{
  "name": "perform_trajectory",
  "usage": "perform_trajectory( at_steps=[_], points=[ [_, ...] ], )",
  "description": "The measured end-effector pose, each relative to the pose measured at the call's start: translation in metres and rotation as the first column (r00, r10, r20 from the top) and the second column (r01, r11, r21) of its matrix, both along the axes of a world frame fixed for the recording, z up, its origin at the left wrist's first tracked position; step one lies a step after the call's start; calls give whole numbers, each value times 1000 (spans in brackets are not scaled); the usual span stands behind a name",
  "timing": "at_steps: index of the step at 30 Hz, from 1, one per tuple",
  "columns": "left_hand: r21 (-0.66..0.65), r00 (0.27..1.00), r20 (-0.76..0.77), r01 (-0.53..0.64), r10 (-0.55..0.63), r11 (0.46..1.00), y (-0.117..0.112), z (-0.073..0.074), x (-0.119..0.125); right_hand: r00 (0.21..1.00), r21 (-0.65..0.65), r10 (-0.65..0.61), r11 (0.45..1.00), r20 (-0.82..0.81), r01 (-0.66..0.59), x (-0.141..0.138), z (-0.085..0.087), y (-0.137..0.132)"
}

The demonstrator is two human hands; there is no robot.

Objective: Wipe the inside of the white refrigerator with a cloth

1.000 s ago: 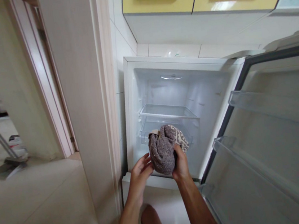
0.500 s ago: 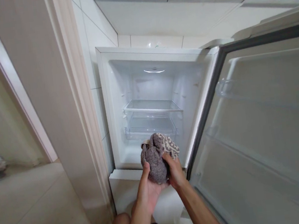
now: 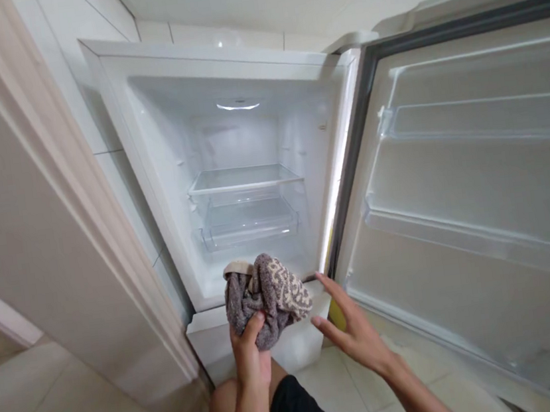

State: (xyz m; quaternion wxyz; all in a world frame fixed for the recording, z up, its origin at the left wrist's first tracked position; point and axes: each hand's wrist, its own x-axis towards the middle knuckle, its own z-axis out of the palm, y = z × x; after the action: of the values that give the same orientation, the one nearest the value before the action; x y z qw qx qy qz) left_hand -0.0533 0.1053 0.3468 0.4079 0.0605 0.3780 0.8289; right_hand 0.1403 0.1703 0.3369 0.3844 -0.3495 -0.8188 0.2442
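Up on the person's head sits the one camera, just in front of the open refrigerator (image 3: 217,62). It faces forward and down, near enough that the refrigerator fills the middle (the wearer's own lap (image 3: 300,410) shows beneath it) and the door (image 3: 452,177) to its right runs out of view.

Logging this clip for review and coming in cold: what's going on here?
A person's left hand grips a bunched, partly patterned grey-brown cloth in front of a white fridge. The right hand is open beside the cloth, apparently not touching it. The fridge's door stands open on the right, and a clear shelf shows inside.
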Motion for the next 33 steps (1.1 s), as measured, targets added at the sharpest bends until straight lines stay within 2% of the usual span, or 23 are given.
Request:
perform_trajectory(
  at_steps=[2, 4, 6, 11, 13, 15, 20, 25, 29, 31, 33],
  points=[
    [-33, 998, -61, -10, 8, 999, 0, -8, -8, 981, 84, -192, 978, 29, 189, 33, -15, 4],
    [-73, 991, -129, -31, 21, 997, 1, -18, -15, 914, 182, -401, 905, 67, 384, 70, -30, 7],
    [-119, 981, -194, -24, 1, 993, 2, -29, -19, 830, 308, -544, 817, 126, 489, 111, -44, 7],
    [-196, 943, -314, 54, -115, 979, 7, -53, -8, 626, 604, -752, 602, 208, 522, 207, -71, -14],
    [-218, 923, -352, 79, -154, 973, 10, -59, 2, 549, 662, -809, 531, 211, 529, 232, -78, -27],
    [-235, 903, -382, 110, -196, 966, 13, -62, 12, 506, 690, -836, 495, 212, 529, 245, -82, -36],
    [-261, 860, -426, 179, -279, 949, 22, -69, 32, 528, 658, -819, 528, 227, 537, 237, -86, -42],
    [-253, 830, -493, 148, -259, 956, 36, -71, 45, 558, 576, -817, 529, 146, 623, 225, -81, -43],
    [-161, 764, -625, 74, -159, 984, 46, -56, 60, 629, 449, -773, 592, 82, 669, 231, -69, -52],
    [-105, 708, -699, 30, -95, 994, 52, -47, 69, 665, 398, -745, 625, 48, 672, 238, -59, -59],
    [-53, 642, -765, 1, -41, 999, 57, -38, 79, 685, 386, -728, 630, -10, 674, 250, -47, -68]
  ],
)
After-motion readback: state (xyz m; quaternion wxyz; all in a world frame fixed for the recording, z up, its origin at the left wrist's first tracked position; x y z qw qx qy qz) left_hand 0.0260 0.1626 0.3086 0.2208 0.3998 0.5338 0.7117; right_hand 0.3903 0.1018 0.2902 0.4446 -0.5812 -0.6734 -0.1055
